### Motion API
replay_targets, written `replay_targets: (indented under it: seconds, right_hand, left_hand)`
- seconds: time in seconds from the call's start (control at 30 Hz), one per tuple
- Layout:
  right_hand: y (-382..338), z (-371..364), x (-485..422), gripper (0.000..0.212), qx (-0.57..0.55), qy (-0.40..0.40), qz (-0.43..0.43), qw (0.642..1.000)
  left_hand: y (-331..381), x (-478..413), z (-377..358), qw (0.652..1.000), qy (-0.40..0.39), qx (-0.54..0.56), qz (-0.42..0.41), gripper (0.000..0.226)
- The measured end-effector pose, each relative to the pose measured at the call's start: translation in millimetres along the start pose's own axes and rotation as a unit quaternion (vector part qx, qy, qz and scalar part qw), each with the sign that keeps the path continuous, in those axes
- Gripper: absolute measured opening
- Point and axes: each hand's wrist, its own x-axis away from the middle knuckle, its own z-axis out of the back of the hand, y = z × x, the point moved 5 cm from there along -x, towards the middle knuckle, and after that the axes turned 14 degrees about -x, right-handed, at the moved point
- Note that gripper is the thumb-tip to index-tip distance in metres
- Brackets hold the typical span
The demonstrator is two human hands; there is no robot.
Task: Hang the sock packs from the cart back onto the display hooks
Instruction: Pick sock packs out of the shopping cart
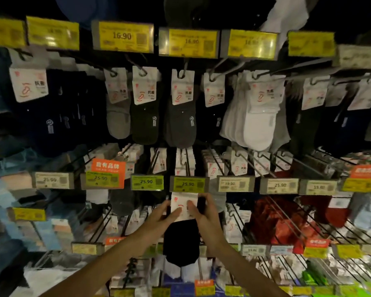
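Sock pack (pixel 183 211): held upright, black sock hanging down.
Hands: card is pinched by left hand (pixel 167 213) and right hand (pixel 204 213).
Way to go: likely up, behind price tag (pixel 187 184).

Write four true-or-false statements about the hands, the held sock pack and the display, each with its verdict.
1. The left hand and the right hand both hold the sock pack by its card. True.
2. The socks in the held pack are red. False: they are black.
3. The price tag just above the card reads 25.90. True.
4. The white socks hang at the far left of their row. False: they hang right of the middle, with dark socks on both sides.
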Motion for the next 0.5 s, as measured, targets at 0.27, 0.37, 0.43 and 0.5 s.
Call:
replay_targets:
  seconds: [0.27, 0.37, 0.43, 0.5]
  right_hand:
    - [-11.2, 2.1, -12.6, 0.030, -0.015, -0.009, 0.042, 0.999]
    - [-10.3, 6.3, -16.0, 0.027, -0.015, 0.000, 0.046, 0.999]
    - [-6.1, 6.8, -16.4, 0.024, -0.015, 0.005, 0.046, 0.999]
    - [-4.3, 5.6, -20.4, 0.022, -0.005, 0.006, 0.048, 0.999]
  left_hand:
    - [16.7, -12.7, -2.1, 0.998, 0.046, 0.018, -0.050, 0.023]
    - [24.3, -13.9, -3.5, 0.997, 0.036, -0.004, -0.065, 0.025]
    - [23.9, -13.9, -4.6, 0.997, 0.031, -0.017, -0.065, 0.028]
    - [23.3, -16.7, -2.4, 0.997, 0.035, -0.023, -0.064, 0.029]
